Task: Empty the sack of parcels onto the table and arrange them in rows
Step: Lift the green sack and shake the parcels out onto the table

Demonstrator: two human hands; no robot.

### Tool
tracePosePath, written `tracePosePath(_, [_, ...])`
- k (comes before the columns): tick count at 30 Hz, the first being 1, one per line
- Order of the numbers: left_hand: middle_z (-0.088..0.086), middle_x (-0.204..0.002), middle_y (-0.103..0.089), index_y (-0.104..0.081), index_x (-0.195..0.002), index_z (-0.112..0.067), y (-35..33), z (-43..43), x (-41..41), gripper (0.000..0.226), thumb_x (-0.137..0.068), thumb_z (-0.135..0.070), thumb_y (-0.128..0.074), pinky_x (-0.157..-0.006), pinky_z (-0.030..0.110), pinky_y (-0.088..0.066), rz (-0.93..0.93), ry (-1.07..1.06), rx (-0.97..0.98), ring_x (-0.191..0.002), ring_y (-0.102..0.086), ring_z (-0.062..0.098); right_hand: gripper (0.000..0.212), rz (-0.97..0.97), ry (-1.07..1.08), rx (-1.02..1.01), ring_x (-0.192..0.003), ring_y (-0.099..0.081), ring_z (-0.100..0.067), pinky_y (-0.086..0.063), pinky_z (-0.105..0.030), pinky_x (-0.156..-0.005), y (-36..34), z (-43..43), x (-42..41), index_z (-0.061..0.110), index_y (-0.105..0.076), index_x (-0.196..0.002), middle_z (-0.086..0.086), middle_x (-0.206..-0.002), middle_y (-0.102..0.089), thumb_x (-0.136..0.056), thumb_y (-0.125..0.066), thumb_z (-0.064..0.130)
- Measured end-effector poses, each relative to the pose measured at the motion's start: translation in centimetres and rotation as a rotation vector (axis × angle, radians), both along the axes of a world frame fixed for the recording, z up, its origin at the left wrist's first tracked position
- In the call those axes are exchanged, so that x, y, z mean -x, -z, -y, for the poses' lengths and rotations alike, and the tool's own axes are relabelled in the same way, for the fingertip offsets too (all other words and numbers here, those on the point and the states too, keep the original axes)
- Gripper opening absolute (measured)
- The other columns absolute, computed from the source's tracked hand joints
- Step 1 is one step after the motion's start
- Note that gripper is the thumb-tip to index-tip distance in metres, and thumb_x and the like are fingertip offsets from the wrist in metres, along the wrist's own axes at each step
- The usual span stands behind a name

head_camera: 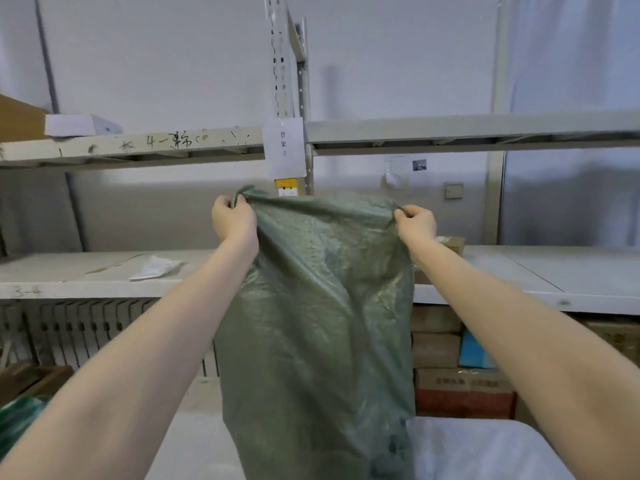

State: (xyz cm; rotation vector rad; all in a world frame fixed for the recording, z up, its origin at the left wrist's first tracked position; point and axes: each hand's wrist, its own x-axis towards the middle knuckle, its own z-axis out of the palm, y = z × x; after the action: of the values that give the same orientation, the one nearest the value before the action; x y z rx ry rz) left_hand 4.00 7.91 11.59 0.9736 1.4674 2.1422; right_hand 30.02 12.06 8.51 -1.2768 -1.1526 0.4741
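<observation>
One wide-angle camera, worn on the person's head, supplies the only view. It faces forward and nearly level at a shelving rack [280, 64], whose paper label [284, 147] sits just above picture centre. Both forearms reach in from the bottom corners toward that label; the left hand [233, 221] and right hand [415, 223] grip the sack [318, 306] just below it, close to the lens. Shelf edges [467, 128] run out of frame either side of the label.

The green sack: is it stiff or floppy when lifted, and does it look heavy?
Likely floppy: the sack hangs in soft folds between the left hand and right hand. Probably light: its visible part drapes flat, without bulges.
</observation>
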Motion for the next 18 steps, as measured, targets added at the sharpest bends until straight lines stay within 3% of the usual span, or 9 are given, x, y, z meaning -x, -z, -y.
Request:
tracePosePath(2, [-0.002,-0.066,-0.038,-0.035,-0.066,-0.019,-1.8,-1.1,0.5,0.035,-0.099,-0.018,-0.047,-0.065,0.024,-0.032,-0.015,0.061,-0.062,-0.065,-0.034,0.013,0.027,-0.170,-0.053,-0.029,-0.110,-0.058,-0.027,-0.046,-0.041,-0.101,-1.5,-0.1,0.5,0.010,-0.063,-0.119,-0.008,-0.121,-0.064,-0.100,-0.048,0.019])
tracePosePath(6, [-0.004,-0.064,-0.035,-0.035,-0.065,-0.020,-6.6,-2.9,1.3,0.036,-0.098,-0.013,-0.050,-0.054,0.018,-0.028,-0.058,0.141,-0.236,-0.060,-0.030,0.008,0.026,-0.326,-0.105,-0.149,-0.111,-0.057,-0.029,-0.045,-0.045,-0.103,-6.3,-0.1,1.0,0.010,-0.059,-0.119,-0.011,-0.117,-0.063,-0.103,-0.042,0.020])
tracePosePath(8, [-0.004,-0.065,-0.033,-0.033,-0.066,-0.021,-8.1,-3.6,1.5,0.036,-0.098,-0.015,-0.050,-0.054,0.017,-0.027,-0.078,0.160,-0.305,-0.059,-0.028,0.008,0.026,-0.362,-0.096,-0.259,-0.105,-0.058,-0.022,-0.048,-0.038,-0.097,-8.0,-0.2,1.0,0.010,-0.058,-0.121,-0.009,-0.115,-0.063,-0.103,-0.042,0.020])
tracePosePath(10, [-0.004,-0.066,-0.033,-0.033,-0.067,-0.022,-8.3,-4.3,1.3,0.035,-0.098,-0.017,-0.050,-0.057,0.020,-0.027,-0.075,0.203,-0.353,-0.060,-0.028,0.009,0.021,-0.407,-0.057,-0.358,-0.088,-0.054,-0.012,-0.046,-0.021,-0.078,-8.3,-0.1,1.2,0.012,-0.059,-0.114,-0.002,-0.100,-0.062,-0.103,-0.042,0.018])
tracePosePath(11, [-0.004,-0.066,-0.032,-0.033,-0.067,-0.022,-7.9,-4.5,1.1,0.035,-0.098,-0.017,-0.049,-0.057,0.020,-0.027,-0.073,0.230,-0.361,-0.059,-0.028,0.008,0.019,-0.417,-0.042,-0.379,-0.084,-0.052,-0.010,-0.043,-0.018,-0.072,-7.9,-0.1,1.2,0.012,-0.059,-0.110,0.000,-0.094,-0.060,-0.103,-0.042,0.017])
tracePosePath(15, [-0.003,-0.064,-0.037,-0.037,-0.067,-0.022,-4.4,-5.1,0.9,0.034,-0.099,-0.019,-0.048,-0.057,0.026,-0.028,-0.117,0.292,-0.271,-0.060,-0.034,0.011,0.022,-0.370,-0.006,-0.286,-0.087,-0.049,-0.017,-0.042,-0.031,-0.081,-4.1,-0.9,0.8,0.004,-0.056,-0.097,-0.021,-0.093,-0.057,-0.103,-0.040,0.018])
tracePosePath(18, [-0.001,-0.070,-0.043,-0.041,-0.070,-0.022,-2.5,-4.5,0.8,0.029,-0.098,-0.020,-0.047,-0.067,0.028,-0.034,-0.270,0.289,-0.156,-0.076,-0.044,0.016,0.021,-0.272,-0.067,-0.173,-0.102,-0.059,-0.029,-0.045,-0.039,-0.096,-2.0,-0.9,1.2,0.013,-0.059,-0.096,-0.014,-0.101,-0.062,-0.101,-0.040,0.018])
